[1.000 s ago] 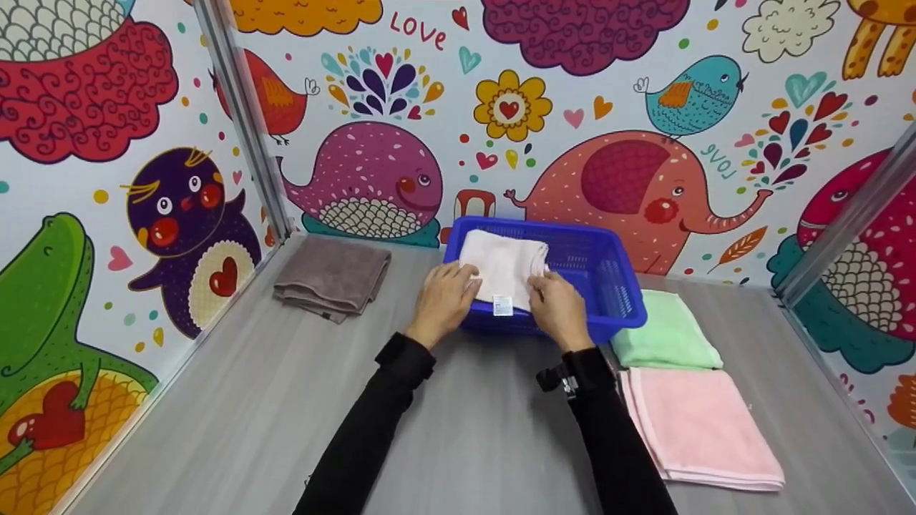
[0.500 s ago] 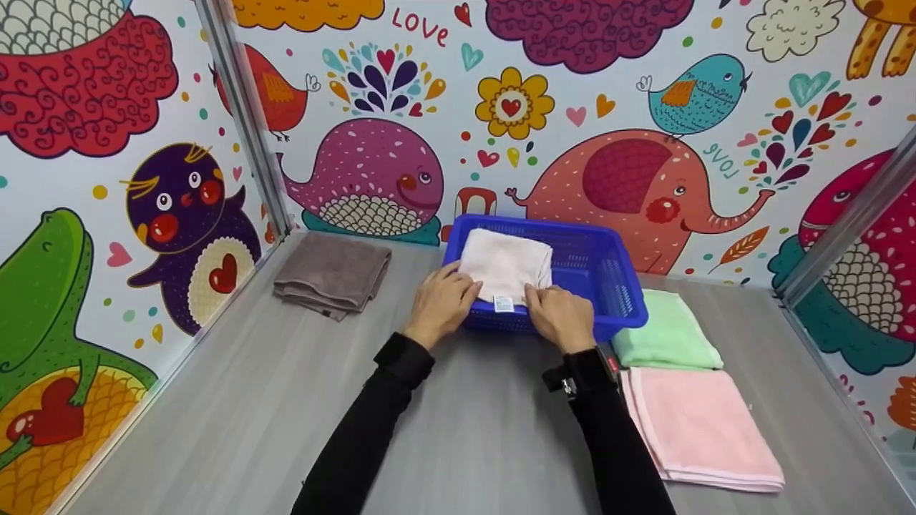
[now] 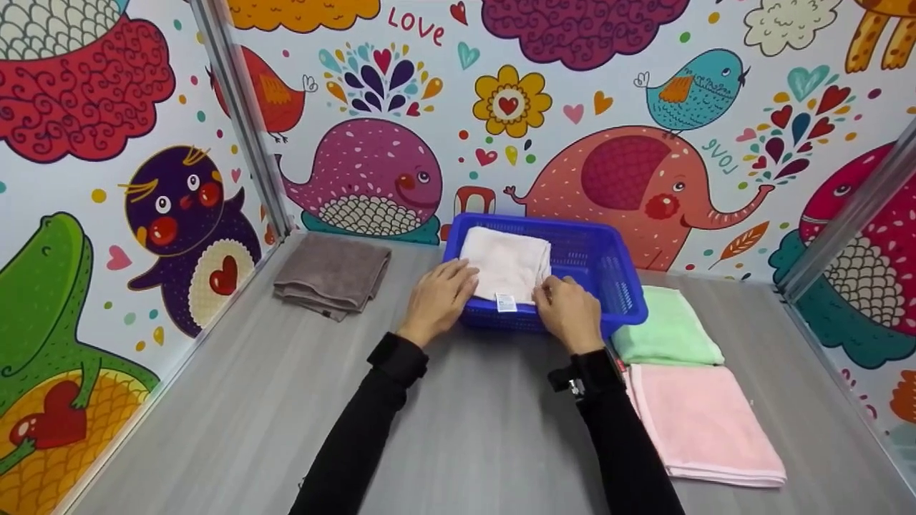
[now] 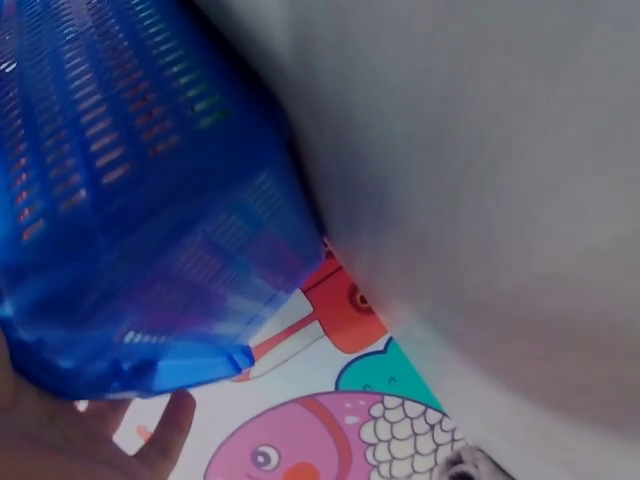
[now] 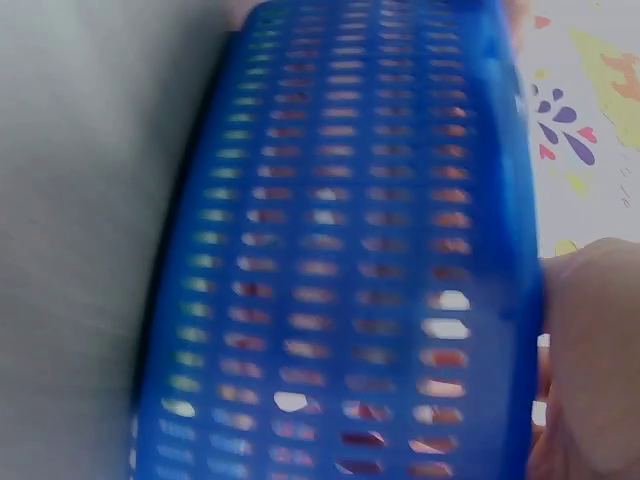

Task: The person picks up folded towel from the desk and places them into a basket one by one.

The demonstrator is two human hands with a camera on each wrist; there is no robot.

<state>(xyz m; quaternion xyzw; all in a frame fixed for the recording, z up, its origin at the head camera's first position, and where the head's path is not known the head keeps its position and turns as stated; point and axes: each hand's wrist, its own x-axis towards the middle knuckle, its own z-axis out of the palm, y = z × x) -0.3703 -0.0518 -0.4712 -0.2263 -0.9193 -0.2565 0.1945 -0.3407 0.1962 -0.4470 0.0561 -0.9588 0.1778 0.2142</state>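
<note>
A folded pale pinkish-white towel (image 3: 504,261) with a white tag (image 3: 506,302) lies in the left part of a blue perforated basket (image 3: 622,286), its front edge at the near rim. My left hand (image 3: 438,300) is over the basket's front left corner and pinches the towel's left edge. With thumb and bent fingers, my right hand (image 3: 570,311) pinches the towel's front right corner. The left wrist view shows the basket's side (image 4: 150,200) with fingers (image 4: 170,430) by its rim. In the right wrist view, the basket wall (image 5: 320,250) stands beside my right hand.
A folded brown-grey towel (image 3: 333,275) lies at the back left of the grey table (image 3: 472,429). Right of the basket lie a folded green towel (image 3: 665,325) and, nearer, a folded pink towel (image 3: 705,422). Cartoon-printed walls (image 3: 572,43) stand behind and at both sides.
My right hand shifted from the towel's right edge to its front edge, then slightly right to the corner. The towel's front edge and tag sit slightly higher in view. My left hand stays nearly in place.
</note>
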